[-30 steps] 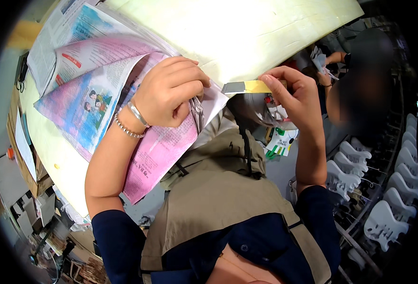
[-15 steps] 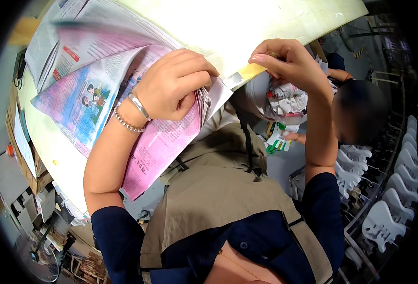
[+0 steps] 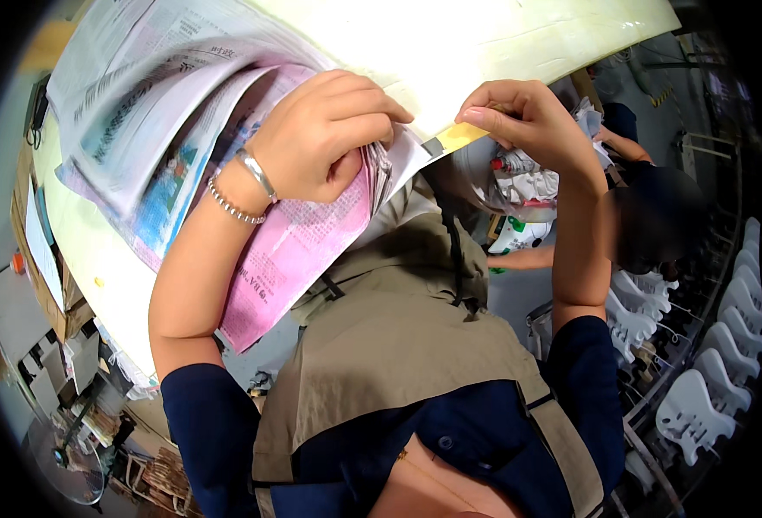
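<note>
My left hand is curled over the near right edge of a stack of newspapers, gripping the bunched sheets. Pink pages hang off the table toward my lap, while the upper sheets curl up and blur to the left. In my right hand a flat yellow knife is pinched between thumb and fingers. Its grey, blade-like end points left and lies at the paper's edge, just right of my left hand. Part of its handle is hidden by my fingers.
A pale yellow table lies under the papers. Beyond its right edge stands a clear-sided bin with crumpled material. Another person is at the right, close to racks of white guitar bodies. A fan stands lower left.
The upper newspaper sheets have lifted and curled, covering more of the coloured page. The knife's grey end has shifted slightly right and down. The other person's arm now reaches further left.
</note>
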{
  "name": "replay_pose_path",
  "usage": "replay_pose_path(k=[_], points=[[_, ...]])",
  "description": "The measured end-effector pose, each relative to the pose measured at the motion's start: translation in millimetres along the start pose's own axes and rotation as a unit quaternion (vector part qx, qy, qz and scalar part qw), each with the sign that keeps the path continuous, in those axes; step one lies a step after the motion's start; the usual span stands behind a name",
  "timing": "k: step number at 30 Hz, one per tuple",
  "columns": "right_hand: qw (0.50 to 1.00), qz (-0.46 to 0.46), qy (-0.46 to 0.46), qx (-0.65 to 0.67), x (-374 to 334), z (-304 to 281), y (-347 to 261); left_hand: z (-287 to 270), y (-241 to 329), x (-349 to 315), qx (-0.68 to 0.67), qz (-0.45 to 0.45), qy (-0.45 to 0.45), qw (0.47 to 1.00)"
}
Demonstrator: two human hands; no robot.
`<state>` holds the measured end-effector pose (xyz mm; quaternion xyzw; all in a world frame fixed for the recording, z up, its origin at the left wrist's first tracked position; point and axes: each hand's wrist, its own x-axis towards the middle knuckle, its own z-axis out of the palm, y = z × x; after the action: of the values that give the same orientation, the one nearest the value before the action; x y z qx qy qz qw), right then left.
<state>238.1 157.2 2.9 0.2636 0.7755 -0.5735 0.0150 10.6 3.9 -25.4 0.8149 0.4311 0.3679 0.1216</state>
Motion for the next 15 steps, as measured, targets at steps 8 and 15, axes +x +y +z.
replay_pose_path(k=[8,15], points=[[0.999,-0.004,-0.02,0.036,-7.9,34.8,-4.2,-0.1,-7.1,-2.1,-0.047,-0.002,0.027,0.999],[0.991,0.026,-0.051,0.118,-25.2,104.1,-20.5,-7.1,-24.4,-11.1,-0.261,-0.05,0.063,0.962]])
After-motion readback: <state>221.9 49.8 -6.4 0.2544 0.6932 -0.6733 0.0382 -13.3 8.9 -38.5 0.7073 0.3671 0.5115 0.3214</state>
